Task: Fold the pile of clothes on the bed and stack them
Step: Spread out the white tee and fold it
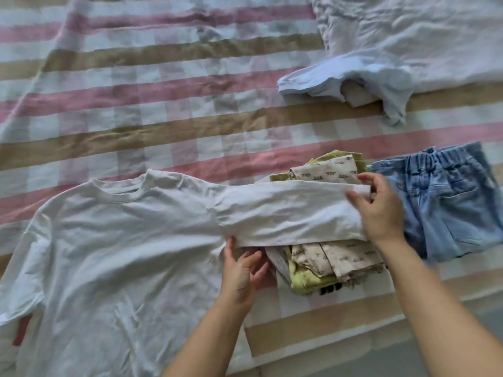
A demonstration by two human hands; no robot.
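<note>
A white long-sleeved shirt (114, 240) lies flat on the striped bed sheet (152, 104), collar away from me. Its right sleeve stretches across a stack of folded clothes (326, 265), green and cream-patterned. My right hand (379, 208) pinches the sleeve's cuff over that stack. My left hand (241, 270) holds the shirt at the armpit, where the sleeve meets the body, thumb on top. Folded blue denim shorts (446, 205) lie to the right of the stack.
A crumpled light-blue garment (353, 80) lies at the upper right, beside a rumpled white cover (422, 31). The bed's near edge (313, 346) runs along the lower right, with grey floor beyond it.
</note>
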